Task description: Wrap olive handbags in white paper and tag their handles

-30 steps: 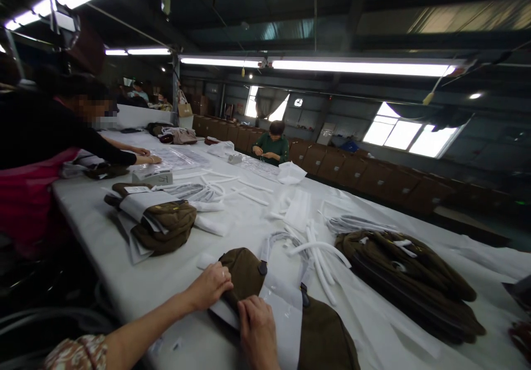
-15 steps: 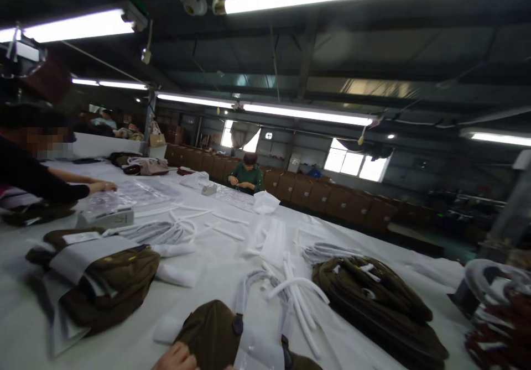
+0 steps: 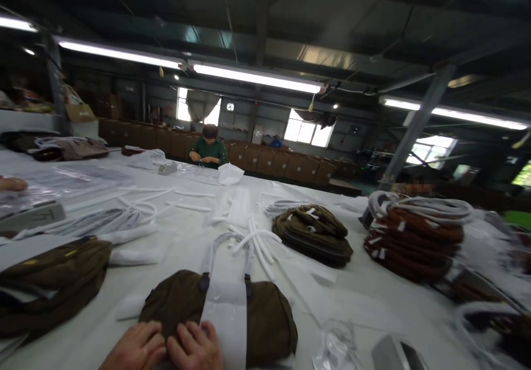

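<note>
A dark olive-brown handbag (image 3: 271, 320) lies in front of me at the bottom of the head view. A white paper band (image 3: 226, 320) runs over its middle, and its wrapped handles (image 3: 211, 256) stretch away from me across the table. My left hand (image 3: 135, 348) is on the bag's left part, fingers bent and drawn together on the fabric. Close beside it, my right hand (image 3: 194, 348) rests on the bag by the paper band with its fingers apart. The lower parts of both hands are cut off by the frame.
White tubes (image 3: 257, 243) lie beyond the bag on the white table (image 3: 357, 309). Olive bags (image 3: 311, 234) and stacked reddish-brown bags (image 3: 415, 243) stand to the right. Another olive bag (image 3: 53, 281) is at left. A co-worker's hand (image 3: 12, 184) shows at the left edge; a person in green (image 3: 209, 149) works across the table.
The view has swung to the right and down, bringing more of the handbag, both hands and the reddish-brown stack into sight. The co-worker at left is now mostly out of frame.
</note>
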`<state>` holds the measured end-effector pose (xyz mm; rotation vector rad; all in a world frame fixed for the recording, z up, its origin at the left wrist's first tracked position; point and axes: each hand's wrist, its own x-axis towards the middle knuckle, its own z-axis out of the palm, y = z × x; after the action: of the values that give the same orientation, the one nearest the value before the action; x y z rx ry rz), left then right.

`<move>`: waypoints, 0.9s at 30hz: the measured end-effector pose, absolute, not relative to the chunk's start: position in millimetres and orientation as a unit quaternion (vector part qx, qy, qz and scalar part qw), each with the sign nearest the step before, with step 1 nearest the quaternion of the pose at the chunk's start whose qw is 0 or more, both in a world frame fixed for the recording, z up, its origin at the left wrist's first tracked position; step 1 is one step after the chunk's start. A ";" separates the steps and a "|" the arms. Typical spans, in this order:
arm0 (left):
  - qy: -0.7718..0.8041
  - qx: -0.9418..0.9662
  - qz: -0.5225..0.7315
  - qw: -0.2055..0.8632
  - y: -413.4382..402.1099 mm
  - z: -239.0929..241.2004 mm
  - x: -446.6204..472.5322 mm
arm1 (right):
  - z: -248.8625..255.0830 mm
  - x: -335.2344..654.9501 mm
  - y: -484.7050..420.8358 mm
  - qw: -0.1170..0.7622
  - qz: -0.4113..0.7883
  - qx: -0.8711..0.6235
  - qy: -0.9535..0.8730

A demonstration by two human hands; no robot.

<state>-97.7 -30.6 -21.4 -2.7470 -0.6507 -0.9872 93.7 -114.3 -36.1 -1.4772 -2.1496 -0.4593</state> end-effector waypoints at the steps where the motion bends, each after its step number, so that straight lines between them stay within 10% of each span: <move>1: -0.241 -0.912 -0.324 0.071 -25.9 -16.8 -91.3 | -38.8 89.6 -123.2 0.258 -0.166 -0.540 -0.784; 10: -0.339 -0.929 -0.150 0.002 5.5 -12.3 -47.7 | 52.5 172.4 -161.0 0.284 -0.084 -0.655 -0.695; 19: -0.339 -0.931 -0.139 -0.014 9.0 -45.7 -63.7 | 18.1 297.7 -234.0 0.313 -0.058 -0.902 -0.290; 27: -0.201 -0.952 -0.229 -0.034 -66.1 43.9 10.3 | 28.3 270.4 -259.5 0.411 0.131 -0.840 -0.330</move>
<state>10.3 -66.1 43.9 -3.0572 -0.6462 -0.7350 270.4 -259.5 28.3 -2.1139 -0.8294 0.3288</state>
